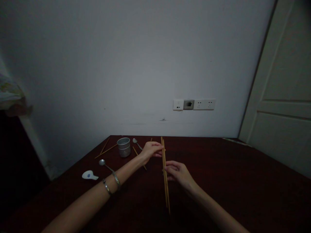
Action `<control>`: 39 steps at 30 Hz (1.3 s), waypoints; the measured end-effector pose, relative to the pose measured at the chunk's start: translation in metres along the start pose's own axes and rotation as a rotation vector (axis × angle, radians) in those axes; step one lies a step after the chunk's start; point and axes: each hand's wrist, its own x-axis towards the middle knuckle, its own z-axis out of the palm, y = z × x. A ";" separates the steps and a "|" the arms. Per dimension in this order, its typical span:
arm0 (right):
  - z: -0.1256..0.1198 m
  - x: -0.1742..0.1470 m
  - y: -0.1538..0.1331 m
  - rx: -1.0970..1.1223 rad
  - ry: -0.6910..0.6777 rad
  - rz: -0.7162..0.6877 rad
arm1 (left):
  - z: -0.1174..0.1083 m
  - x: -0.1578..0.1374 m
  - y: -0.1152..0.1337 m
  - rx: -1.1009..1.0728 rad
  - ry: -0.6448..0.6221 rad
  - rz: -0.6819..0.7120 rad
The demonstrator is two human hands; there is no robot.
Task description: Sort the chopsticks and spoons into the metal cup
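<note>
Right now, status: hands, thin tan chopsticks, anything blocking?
Left hand holding thin tan chopsticks toward far end; right hand on them, nearer camera. Silver metal cup upright at left, apart from both hands.

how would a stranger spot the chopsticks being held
Start at the dark table against the wall. Near its middle, the left hand and right hand hold slim chopsticks pointing toward the wall. Unlike the other chopsticks lying farther left near the metal cup, these are in both hands.
</note>
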 end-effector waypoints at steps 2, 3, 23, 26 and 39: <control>0.000 0.000 0.000 0.011 -0.001 0.013 | 0.000 0.001 -0.001 -0.023 0.003 0.001; 0.000 0.001 0.000 0.015 -0.002 0.018 | 0.000 0.001 -0.001 -0.036 0.001 0.000; -0.003 0.005 -0.001 0.046 0.064 0.038 | 0.009 0.013 -0.010 -0.177 0.024 -0.039; -0.006 0.006 -0.003 0.011 0.091 0.012 | 0.011 0.014 -0.008 -0.168 0.031 -0.053; -0.008 0.008 -0.019 -1.048 0.314 -0.291 | 0.022 0.034 -0.034 -0.057 0.110 -0.116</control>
